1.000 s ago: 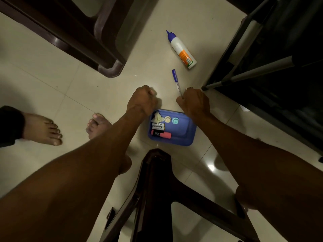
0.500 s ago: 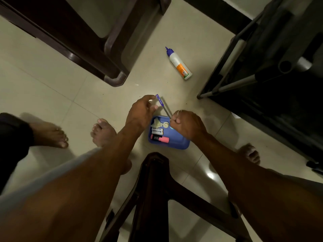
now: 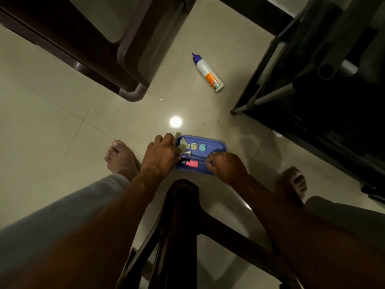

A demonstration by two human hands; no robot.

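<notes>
A blue tray (image 3: 218,143) lies on the tiled floor between my feet. In it are a pink highlighter (image 3: 190,163), a small white labelled tube (image 3: 186,152), two round caps (image 3: 198,147) and a crumpled pale scrap (image 3: 184,142). A blue pen (image 3: 201,159) lies low across the tray, and both hands hold it. My left hand (image 3: 161,156) grips its capped end at the tray's left side. My right hand (image 3: 226,165) pinches its tip end at the tray's right front. A glue bottle (image 3: 208,73) with a purple nozzle lies on the floor farther away.
A dark chair leg (image 3: 133,92) stands at the upper left. A black rack with metal bars (image 3: 270,97) fills the right. The dark frame of my seat (image 3: 181,215) juts out just below the tray. My bare feet (image 3: 121,159) rest on either side.
The pen has come off the floor near the glue bottle and down over the tray. Both hands moved back toward me with it. The camera tilted, so the scene shifted down.
</notes>
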